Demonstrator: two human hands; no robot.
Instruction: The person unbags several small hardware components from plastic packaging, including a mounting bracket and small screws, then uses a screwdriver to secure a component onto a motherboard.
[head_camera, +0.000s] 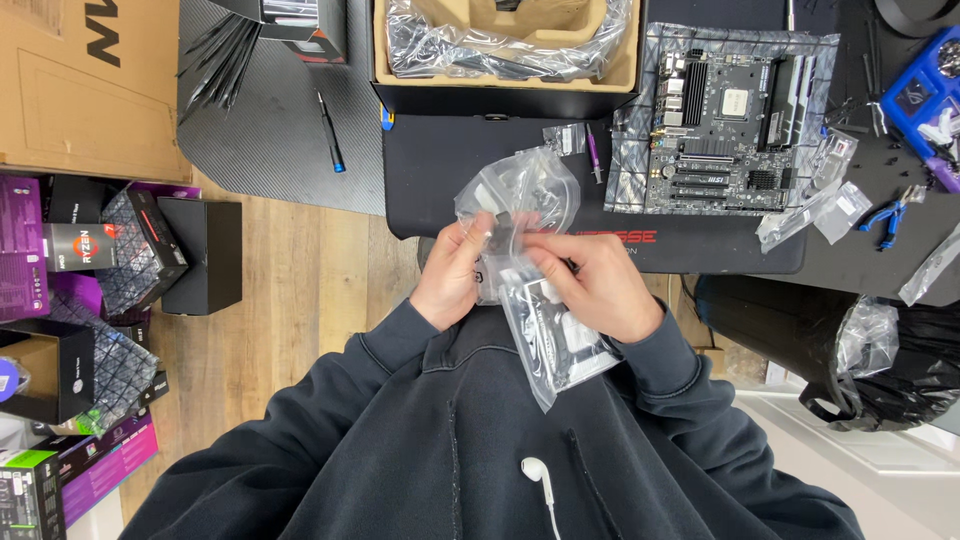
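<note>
Head view: two hands, left hand (455, 275) and right hand (595, 285), fingers clamped on one clear plastic bag (530, 260) above the lap; one motherboard (725, 120) lies on the counter (480, 180); one open box (505, 50) behind.

Bare mat (440, 180) ahead (motherboard (715, 130) right, open box (505, 60) beyond)

A black motherboard (722, 130) lies on a crinkled silver antistatic sheet (640, 170) on the desk (440, 190). Behind it stands an open cardboard box (625, 70) lined with clear plastic. A blue-tipped pen (331, 135) rests on the dark mat, and blue-handled pliers (885, 218) lie near small empty plastic bags (835, 205). A black bin bag (800, 325) hangs beside the desk. On the wooden floor (300, 280) sit black and purple product boxes (150, 250). A white earbud (536, 470) dangles over the dark sweatshirt.
</note>
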